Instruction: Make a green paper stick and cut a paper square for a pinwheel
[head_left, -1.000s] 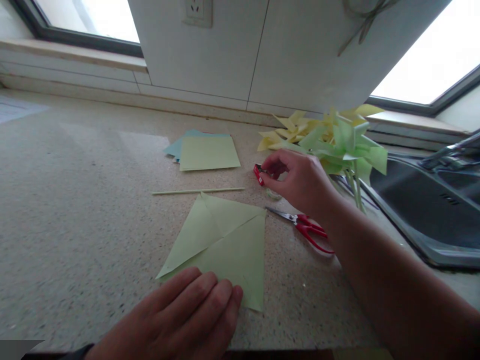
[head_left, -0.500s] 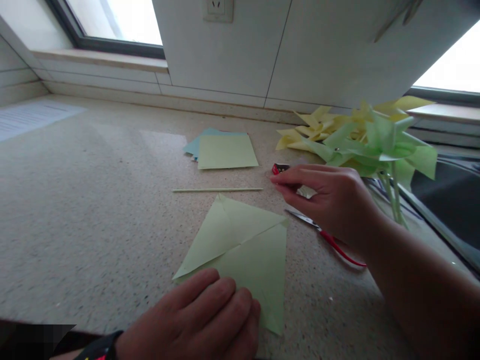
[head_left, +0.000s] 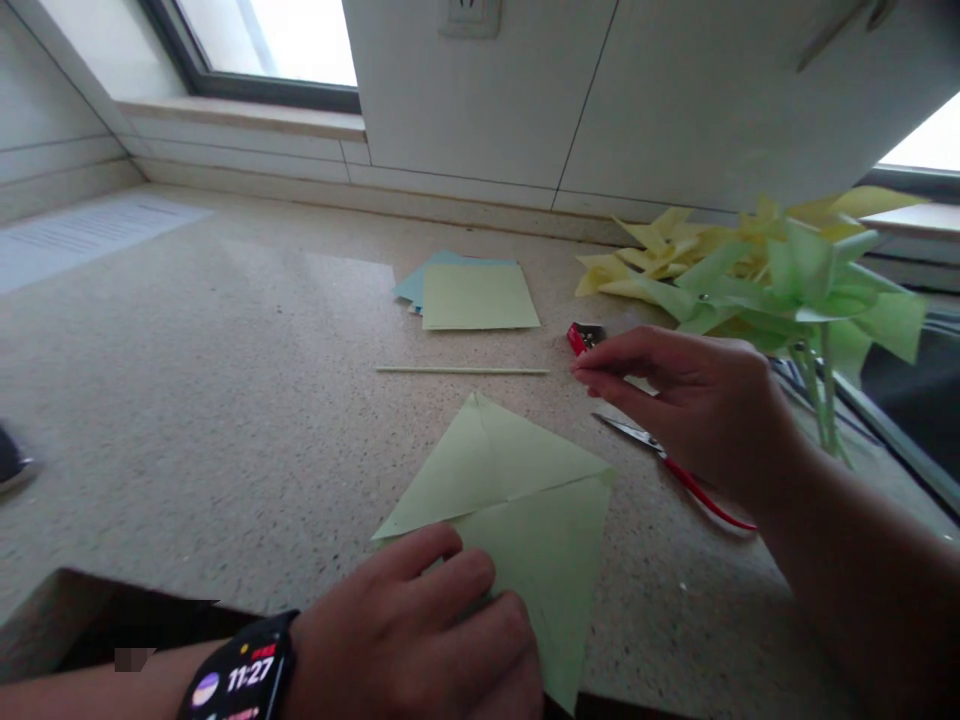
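A square sheet of pale green paper (head_left: 540,540) lies on the counter with slits running in from its corners. Curled over its near left part is my left hand (head_left: 427,630), the fingers bent and pressing on the sheet; the thumb is hidden. My right hand (head_left: 675,400) is closed in a pinch, thumb against forefinger, beside a small red and black container (head_left: 583,336) with tiny shiny bits in it. Whatever sits between those fingertips is too small to make out. Partly under the right hand and wrist are red-handled scissors (head_left: 686,480).
A thin pale stick (head_left: 462,371) lies beyond the sheet. Behind it is a stack of green and blue paper squares (head_left: 480,297). Green and yellow paper pinwheels (head_left: 795,275) rest at the right by a sink (head_left: 911,400). A printed page (head_left: 90,235) lies far left.
The view has shifted left, so things appear further right. My left hand's fingers have spread slightly on the sheet and its watch now shows. The right hand stays pinched by the container.
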